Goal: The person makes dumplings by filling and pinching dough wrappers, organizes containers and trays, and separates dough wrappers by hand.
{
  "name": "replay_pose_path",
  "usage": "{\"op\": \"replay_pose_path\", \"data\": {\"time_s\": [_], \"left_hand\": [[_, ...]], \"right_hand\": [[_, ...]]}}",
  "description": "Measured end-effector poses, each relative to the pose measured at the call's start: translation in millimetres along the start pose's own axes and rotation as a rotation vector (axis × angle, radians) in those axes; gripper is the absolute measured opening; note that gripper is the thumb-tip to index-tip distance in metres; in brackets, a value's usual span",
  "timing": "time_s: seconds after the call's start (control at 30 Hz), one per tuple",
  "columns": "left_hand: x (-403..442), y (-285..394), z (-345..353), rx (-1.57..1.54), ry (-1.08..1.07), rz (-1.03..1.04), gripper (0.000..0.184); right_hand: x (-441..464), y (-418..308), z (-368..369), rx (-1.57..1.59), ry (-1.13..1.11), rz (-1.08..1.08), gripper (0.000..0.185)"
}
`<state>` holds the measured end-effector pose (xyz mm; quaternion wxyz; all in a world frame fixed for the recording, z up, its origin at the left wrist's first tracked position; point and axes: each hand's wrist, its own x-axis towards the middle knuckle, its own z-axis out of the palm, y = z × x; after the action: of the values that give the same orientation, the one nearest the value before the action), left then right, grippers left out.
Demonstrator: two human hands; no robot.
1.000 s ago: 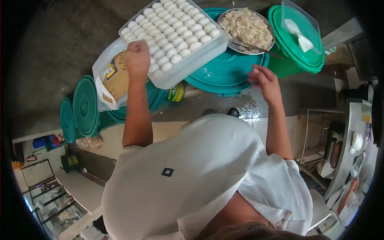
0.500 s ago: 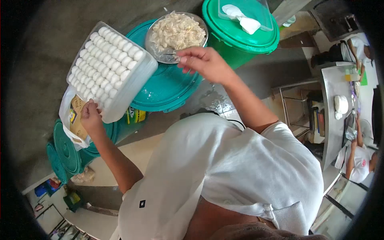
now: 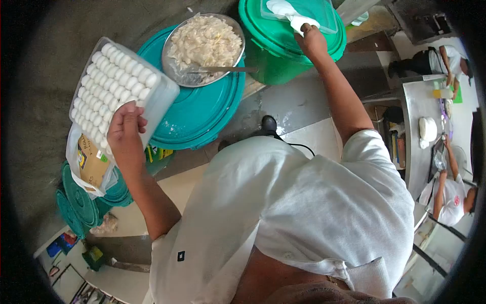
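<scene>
My right hand (image 3: 311, 41) reaches to the green lidded bucket, its fingers closed on a soft white dough piece (image 3: 304, 23). More white dough (image 3: 281, 7) lies beside it on a clear plastic lid (image 3: 328, 23). My left hand (image 3: 126, 126) is over the near edge of a plastic container (image 3: 164, 96) filled with rows of white dough balls (image 3: 114, 83). Its fingers are curled together; whatever they hold is hidden. Between my hands, a metal bowl (image 3: 242, 48) contains a pale, lumpy mixture (image 3: 205, 40). A flat-bladed utensil (image 3: 223, 69) lies across its rim.
The bowl stands on a teal lid (image 3: 202, 111), next to the green bucket (image 3: 278, 68). A plastic bag with a brown packet (image 3: 91, 162) sits below the dough container. More teal lids (image 3: 81, 195) are lower left. Two people work at a metal counter (image 3: 420, 106) on the right.
My right hand has let go of the utensil at the bowl and moved right and up to the white dough. My left hand has shifted slightly right, fingers curled near the dough balls.
</scene>
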<state>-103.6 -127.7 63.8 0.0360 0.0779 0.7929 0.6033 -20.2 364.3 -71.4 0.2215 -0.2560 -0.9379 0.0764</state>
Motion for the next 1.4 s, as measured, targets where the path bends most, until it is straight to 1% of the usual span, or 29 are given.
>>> {"op": "replay_pose_path", "data": {"time_s": [0.03,0.1,0.17,0.23,0.27,0.3,0.37,0.43,0.5,0.53,0.6,0.63,0.7,0.73,0.8,0.83,0.9,0.93,1.0,1.03,1.1,1.13,1.2,1.23,1.3,1.33,1.4], "left_hand": [[-2.3,8.1,19.8,0.016,0.001,-0.001,0.028],[-5.0,24.5,64.6,-0.012,-0.069,-0.010,0.027],[-6.5,39.5,113.1,0.026,-0.096,-0.023,0.025],[-2.6,48.0,157.2,0.007,-0.237,0.026,0.024],[-1.6,52.9,177.1,-0.007,-0.288,0.050,0.023],[-1.4,60.1,195.4,-0.001,-0.287,0.053,0.023],[-4.0,74.2,227.1,-0.036,-0.412,0.029,0.022],[-4.7,82.3,248.3,-0.021,-0.430,0.017,0.020],[-0.3,80.1,261.4,-0.013,-0.496,-0.023,0.020],[3.3,78.1,266.0,-0.015,-0.495,-0.025,0.020],[12.9,74.0,273.0,0.116,-0.590,-0.012,0.028],[19.0,74.1,277.2,0.112,-0.594,-0.010,0.028],[33.2,75.3,289.4,0.174,-0.721,-0.021,0.030],[43.5,65.8,299.9,0.165,-0.726,-0.016,0.030],[68.4,40.4,328.8,0.270,-0.841,0.141,0.036],[76.7,44.2,340.9,0.260,-0.839,0.143,0.036],[87.3,53.2,366.6,0.281,-0.955,-0.038,0.042],[94.4,50.6,382.4,0.281,-0.952,-0.044,0.042],[103.6,37.2,412.9,0.319,-0.906,-0.095,0.048],[105.1,34.2,423.5,0.322,-0.898,-0.103,0.048],[106.4,29.4,444.3,0.039,-0.824,-0.480,0.051],[106.1,24.4,455.0,0.038,-0.812,-0.491,0.051],[104.5,13.1,473.0,-0.214,-0.767,-0.635,0.044],[101.1,9.5,479.8,-0.206,-0.761,-0.646,0.044],[93.8,3.7,491.9,-0.248,-0.712,-0.552,0.032],[93.0,2.4,495.3,-0.235,-0.666,-0.572,0.025],[92.7,-0.1,498.9,-0.201,-0.606,-0.586,0.025]], "right_hand": [[3.8,8.8,9.8,0.014,-0.006,0.006,0.028],[13.4,28.5,28.0,-0.039,-0.016,-0.068,0.029],[16.6,38.8,31.2,-0.007,-0.022,-0.101,0.029],[22.3,45.1,35.6,0.044,0.005,-0.188,0.026],[24.2,47.9,36.5,0.066,0.013,-0.203,0.021],[26.0,50.6,36.3,0.071,0.016,-0.201,0.021],[27.8,54.0,36.8,0.113,0.017,-0.249,0.016],[29.3,55.3,35.0,0.147,0.014,-0.264,0.014],[33.6,57.8,30.7,0.185,-0.033,-0.244,0.014],[37.8,60.8,29.1,0.183,-0.036,-0.246,0.014],[48.1,66.2,26.2,0.263,-0.010,-0.219,0.014],[54.6,70.7,27.8,0.258,-0.008,-0.218,0.014],[68.0,81.0,26.8,0.473,-0.061,-0.198,0.020],[72.0,82.8,21.0,0.463,-0.057,-0.198,0.020],[84.4,83.9,6.0,0.633,-0.259,-0.037,0.024],[89.6,89.8,7.7,0.624,-0.260,-0.041,0.024],[96.8,102.2,20.0,0.725,-0.342,0.034,0.027],[97.9,101.5,20.1,0.727,-0.348,0.032,0.027],[98.3,97.9,14.1,0.812,-0.393,0.185,0.026],[100.4,95.1,8.9,0.817,-0.402,0.180,0.026],[104.9,92.1,-1.5,0.855,-0.567,0.223,0.024],[107.5,94.0,-1.6,0.859,-0.582,0.217,0.024],[109.9,97.9,1.7,0.982,-0.580,0.263,0.021],[110.8,102.1,2.9,0.991,-0.590,0.268,0.021],[118.6,113.3,5.0,1.167,-0.627,0.285,0.019],[124.8,121.3,7.7,1.174,-0.636,0.287,0.019],[141.4,140.9,16.9,1.351,-0.464,0.543,0.014]]}}
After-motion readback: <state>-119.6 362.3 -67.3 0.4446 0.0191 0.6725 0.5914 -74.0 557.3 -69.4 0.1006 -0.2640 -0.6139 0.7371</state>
